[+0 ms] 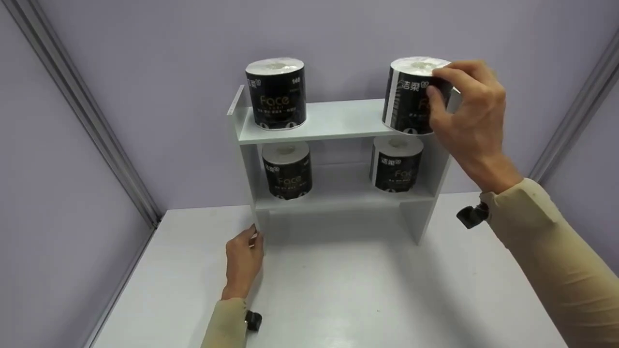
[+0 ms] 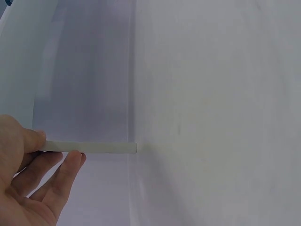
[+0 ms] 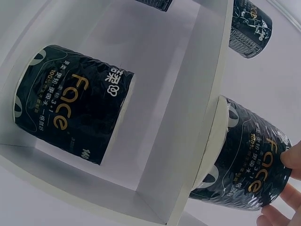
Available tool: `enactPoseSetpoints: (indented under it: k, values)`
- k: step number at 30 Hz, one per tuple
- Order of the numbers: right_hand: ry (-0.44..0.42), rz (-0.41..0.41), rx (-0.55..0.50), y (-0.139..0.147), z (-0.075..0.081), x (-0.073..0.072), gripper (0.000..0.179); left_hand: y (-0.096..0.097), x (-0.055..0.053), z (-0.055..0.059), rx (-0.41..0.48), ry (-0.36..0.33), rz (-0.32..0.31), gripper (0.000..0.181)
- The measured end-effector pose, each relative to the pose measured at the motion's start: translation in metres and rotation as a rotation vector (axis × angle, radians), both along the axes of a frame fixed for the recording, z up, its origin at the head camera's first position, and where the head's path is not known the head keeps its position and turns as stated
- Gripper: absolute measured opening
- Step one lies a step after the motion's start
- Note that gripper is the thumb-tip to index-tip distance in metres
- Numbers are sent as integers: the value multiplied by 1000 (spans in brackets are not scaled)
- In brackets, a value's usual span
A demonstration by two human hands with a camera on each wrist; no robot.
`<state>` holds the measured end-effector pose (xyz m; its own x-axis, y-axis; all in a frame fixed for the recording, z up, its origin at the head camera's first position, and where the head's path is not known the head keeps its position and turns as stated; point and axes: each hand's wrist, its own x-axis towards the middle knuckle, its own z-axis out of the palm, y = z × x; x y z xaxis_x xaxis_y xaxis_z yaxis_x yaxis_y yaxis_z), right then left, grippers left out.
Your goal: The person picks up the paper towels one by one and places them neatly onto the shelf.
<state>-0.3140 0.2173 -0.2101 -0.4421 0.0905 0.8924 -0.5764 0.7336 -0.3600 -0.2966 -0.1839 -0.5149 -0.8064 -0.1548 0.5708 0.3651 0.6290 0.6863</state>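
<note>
My right hand [image 1: 471, 104] grips a black-wrapped toilet paper roll [image 1: 408, 99] at the right end of the white shelf's top board [image 1: 346, 118]. In the right wrist view the thumb and fingers hold the upper end of this roll [image 3: 249, 160], and its lower end overlaps the board's front edge. Low on the left, my left hand [image 1: 244, 261] pinches the front edge of the shelf's left side panel [image 2: 94, 147] between thumb and fingers. Another roll [image 1: 276, 94] stands upright at the top board's left end.
On the lower board stand two more rolls, one on the left [image 1: 287, 171] and one on the right [image 1: 396, 164]. The shelf stands on a white table [image 1: 333, 285] close to the back wall [image 1: 338, 43]. Metal corner posts [image 1: 92, 116] rise at both sides.
</note>
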Motion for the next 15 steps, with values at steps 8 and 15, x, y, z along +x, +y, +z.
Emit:
enactPoseSetpoints:
  k: [8, 15]
  values:
    - [-6, -2, 1, -2, -2, -1, 26, 0, 0, 0, -1, 13, 2, 25]
    - [-2, -23, 15, -4, -2, -3, 26, 0, 1, 0, -2, 17, 4, 25]
